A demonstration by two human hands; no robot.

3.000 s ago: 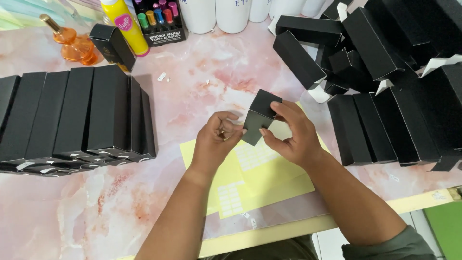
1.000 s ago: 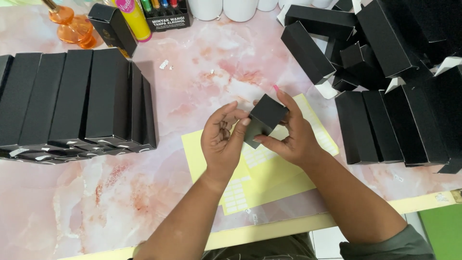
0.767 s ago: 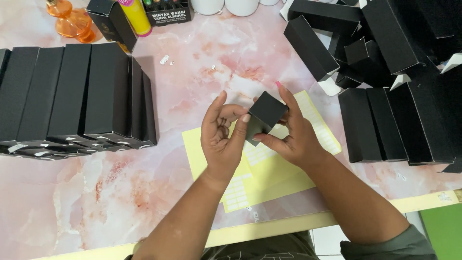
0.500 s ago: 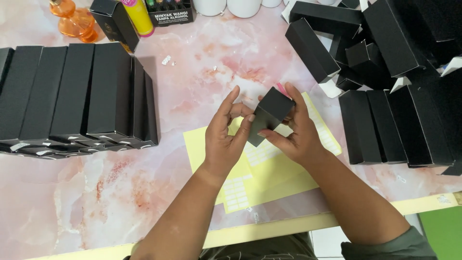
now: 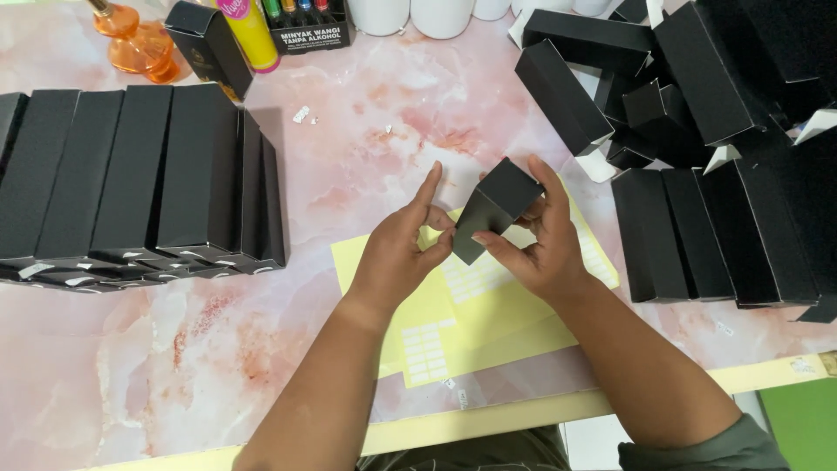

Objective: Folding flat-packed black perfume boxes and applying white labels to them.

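Right hand (image 5: 545, 249) grips a small black box (image 5: 495, 207), tilted, above the yellow label sheets (image 5: 488, 305) on the counter (image 5: 384, 131). Left hand (image 5: 403, 253) is open, fingers extended, thumb touching the box's left face.

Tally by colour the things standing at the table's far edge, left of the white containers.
Orange: 1, a glass bottle
Yellow: 1, a tube
Black: 2, an upright box and a pen pack
Total: 4
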